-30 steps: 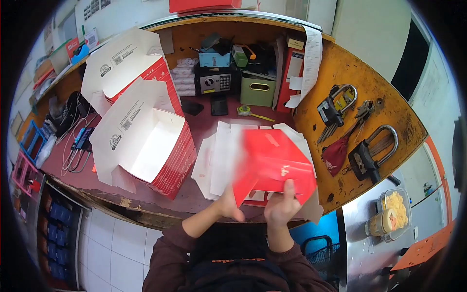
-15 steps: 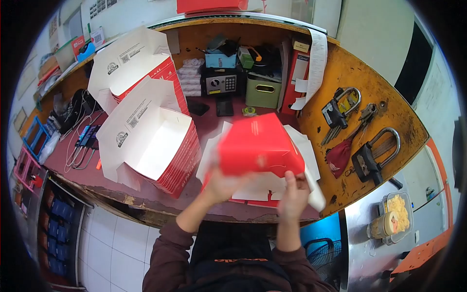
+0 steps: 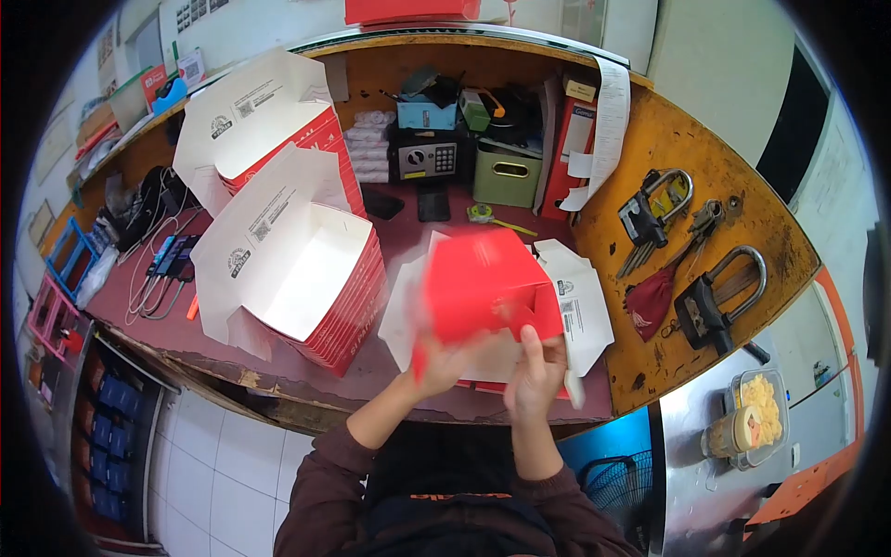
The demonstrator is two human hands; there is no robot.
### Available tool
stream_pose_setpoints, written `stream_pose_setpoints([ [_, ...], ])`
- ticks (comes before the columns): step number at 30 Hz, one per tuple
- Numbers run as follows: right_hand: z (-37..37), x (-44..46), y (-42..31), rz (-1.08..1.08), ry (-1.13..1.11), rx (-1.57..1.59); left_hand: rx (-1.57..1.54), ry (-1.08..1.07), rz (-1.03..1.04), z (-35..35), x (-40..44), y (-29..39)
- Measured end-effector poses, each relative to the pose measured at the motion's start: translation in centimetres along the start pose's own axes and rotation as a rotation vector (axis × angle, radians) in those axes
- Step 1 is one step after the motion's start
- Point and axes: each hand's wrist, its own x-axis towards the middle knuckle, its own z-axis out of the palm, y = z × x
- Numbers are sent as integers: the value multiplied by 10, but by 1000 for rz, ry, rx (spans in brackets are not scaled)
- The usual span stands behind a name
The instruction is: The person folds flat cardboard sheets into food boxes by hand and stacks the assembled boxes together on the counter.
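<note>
A red cardboard box [image 3: 487,283], partly folded and blurred on its left side, is held above the desk between both hands. My left hand [image 3: 444,362] grips its lower left part, fingers partly smeared. My right hand [image 3: 538,371] pinches the lower right corner, thumb on the red face. Beneath the box lie flat white cardboard pieces [image 3: 580,292] with printed text. To the left stands a stack of nested red-and-white boxes [image 3: 320,269], open at the top, with another such stack [image 3: 278,139] behind it.
Padlocks [image 3: 705,311] and keys hang on the wooden side panel [image 3: 640,357] at right. A safe [image 3: 429,160], a green box [image 3: 506,176], phones and a tape measure [image 3: 480,213] are at the back. Cables and a phone lie at left; food containers [image 3: 756,408] stand at lower right.
The red cardboard has turned and folded from a flatter shape into a boxier one. Both hands have stayed on it, with my right hand now slightly further left than half a second ago.
</note>
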Motion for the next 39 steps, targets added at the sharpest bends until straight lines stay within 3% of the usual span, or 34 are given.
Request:
stream_pose_setpoints([
  [1,5,0,2,175,9,191,12,7,3,3,-3,-4],
  [2,9,1,-1,173,10,190,25,14,6,7,-6,-6],
  [4,23,3,-15,534,-34,587,-36,17,-66,10,-4,4],
  [8,7,11,-9,452,-65,534,-61,-48,-177,-8,-3,-12],
  [10,10,14,-11,332,-92,479,-1416,273,-685,-11,14,30],
  [11,17,13,-14,238,-6,329,-1460,214,-697,-18,11,21],
  [12,24,11,-17,142,79,179,-1459,210,-701,-17,6,12],
  [14,26,9,-17,60,76,109,-592,155,-602,-10,-7,-1],
  [15,24,7,-16,47,30,113,-314,215,-448,0,-5,14],
  [18,29,-3,-2,79,-22,200,-198,345,-388,6,-12,13],
  [19,35,-9,3,118,-20,277,-312,463,-409,14,-11,14],
  [20,41,-14,5,187,-12,383,-311,463,-410,13,-11,15],
  [23,31,-5,5,182,-4,186,-409,398,-581,-2,-12,21],
  [25,23,6,-2,151,-34,-156,329,-437,-591,-25,-14,37],
  [26,23,11,-5,182,-78,-138,329,-433,-587,-27,-11,47],
  [28,18,24,5,17,-266,-372,896,12,-2,-31,-8,64],
  [30,19,27,3,-296,-576,-724,856,72,20,-32,5,55],
  [31,28,28,-6,-487,-695,-848,659,38,-107,-34,10,47],
  [32,40,29,-21,-408,-822,-814,506,47,-208,-41,11,35],
  [33,58,25,-41,-131,-823,-809,307,101,-323,-49,9,20],
  [36,68,18,-61,-551,-1098,-1414,-212,313,-553,-60,-3,18],
  [37,74,16,-63,-553,-1109,-1405,-354,382,-599,-61,-8,26],
  [39,89,19,-66,-700,-1347,-1409,-449,425,-454,-72,-28,39],
])
